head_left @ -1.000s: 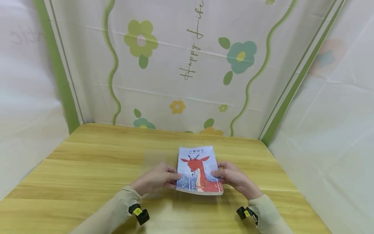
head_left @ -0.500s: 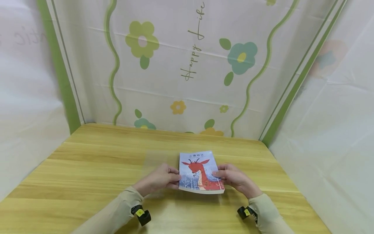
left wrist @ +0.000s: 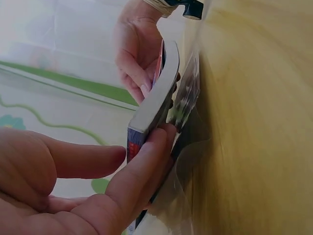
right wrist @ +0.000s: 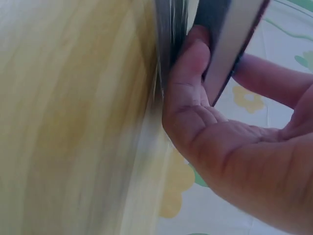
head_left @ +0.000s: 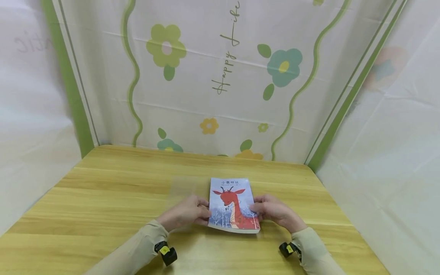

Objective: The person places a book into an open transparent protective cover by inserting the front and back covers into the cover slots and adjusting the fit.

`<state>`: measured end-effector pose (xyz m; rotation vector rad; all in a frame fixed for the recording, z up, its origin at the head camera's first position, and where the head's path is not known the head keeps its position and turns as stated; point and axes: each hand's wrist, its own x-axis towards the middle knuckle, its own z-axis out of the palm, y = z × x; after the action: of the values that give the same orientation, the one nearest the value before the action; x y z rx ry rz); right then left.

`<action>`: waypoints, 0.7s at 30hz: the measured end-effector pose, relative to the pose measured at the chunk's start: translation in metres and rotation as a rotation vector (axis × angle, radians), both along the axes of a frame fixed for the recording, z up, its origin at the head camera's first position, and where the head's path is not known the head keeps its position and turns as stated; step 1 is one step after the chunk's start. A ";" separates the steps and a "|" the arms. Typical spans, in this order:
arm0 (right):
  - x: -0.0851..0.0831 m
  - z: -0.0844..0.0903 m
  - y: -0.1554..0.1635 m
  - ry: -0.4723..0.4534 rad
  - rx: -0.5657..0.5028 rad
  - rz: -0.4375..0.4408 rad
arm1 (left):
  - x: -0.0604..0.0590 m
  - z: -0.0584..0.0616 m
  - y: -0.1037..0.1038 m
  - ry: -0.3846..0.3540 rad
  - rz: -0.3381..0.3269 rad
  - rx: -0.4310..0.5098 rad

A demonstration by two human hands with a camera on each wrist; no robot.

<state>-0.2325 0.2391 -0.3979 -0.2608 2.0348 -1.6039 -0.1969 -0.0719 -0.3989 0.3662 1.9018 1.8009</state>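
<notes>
A paperback book (head_left: 231, 206) with a red deer on its pale blue cover is held cover up by both hands, close over the table. My left hand (head_left: 187, 212) pinches its left edge, thumb on the cover side and fingers beneath. My right hand (head_left: 276, 212) grips the right edge the same way. The left wrist view shows the white page block (left wrist: 156, 100) bowed slightly. Beneath the book lies a clear plastic sheet (left wrist: 188, 166) with a dark glossy part (left wrist: 185, 105), mostly hidden from above. In the right wrist view, the curled fingers (right wrist: 183, 93) pass between book and glossy layer.
The wood-grain table (head_left: 113, 191) extends around the book. Part of a transparent film (head_left: 181, 187) shows on it, left of the book. A flower-printed curtain (head_left: 192, 88) stands along the back edge, with white fabric walls at both sides.
The book has shifted slightly toward the person, its top edge tilting down and then levelling a little. Both hands keep their grip and have moved very little.
</notes>
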 end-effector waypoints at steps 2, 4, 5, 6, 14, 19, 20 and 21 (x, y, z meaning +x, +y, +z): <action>0.000 0.001 0.000 0.001 0.013 0.007 | 0.000 0.000 0.000 -0.006 -0.002 0.003; 0.000 0.002 -0.001 0.012 0.034 0.021 | 0.000 0.000 0.000 -0.020 -0.010 0.024; 0.000 0.003 -0.001 0.018 0.044 0.029 | 0.001 0.000 0.000 -0.028 -0.013 0.034; 0.000 0.003 -0.001 0.024 0.054 0.036 | 0.001 0.000 0.001 -0.032 -0.017 0.038; 0.003 0.004 -0.004 0.070 0.111 0.023 | 0.002 0.000 0.001 -0.057 -0.038 0.061; 0.003 0.004 -0.003 0.071 0.135 -0.008 | 0.002 0.001 0.003 -0.071 -0.038 0.062; 0.003 0.004 -0.003 0.069 0.138 -0.013 | 0.002 0.001 0.003 -0.079 -0.035 0.060; 0.003 0.004 -0.003 0.068 0.142 -0.016 | 0.002 0.002 0.003 -0.082 -0.034 0.059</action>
<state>-0.2297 0.2364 -0.3943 -0.2502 2.1961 -1.4701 -0.1950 -0.0684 -0.3971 0.3380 1.7796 1.8245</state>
